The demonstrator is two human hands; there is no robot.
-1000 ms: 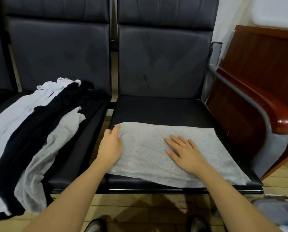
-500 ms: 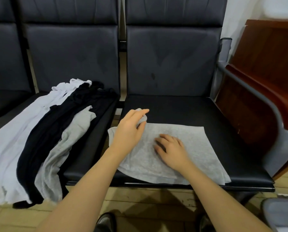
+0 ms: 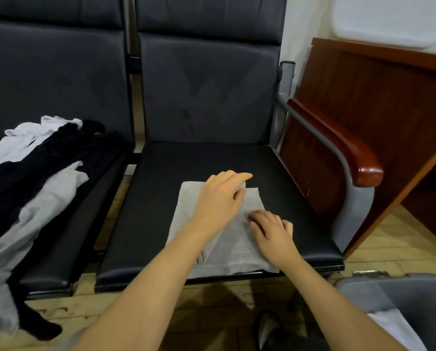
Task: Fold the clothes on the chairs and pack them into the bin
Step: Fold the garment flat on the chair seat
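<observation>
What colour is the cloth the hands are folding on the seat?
Light grey, plain with no pattern. The cloth shows best in the head view.

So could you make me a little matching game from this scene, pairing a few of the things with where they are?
Things:
1. grey cloth
2. black garment
3. bin
4. left hand

Places:
A. on the floor, lower right
B. draped over the left seat
C. on top of the cloth's far end
D. flat on the right seat

Pairs: 1-D, 2-B, 3-A, 4-C
</observation>
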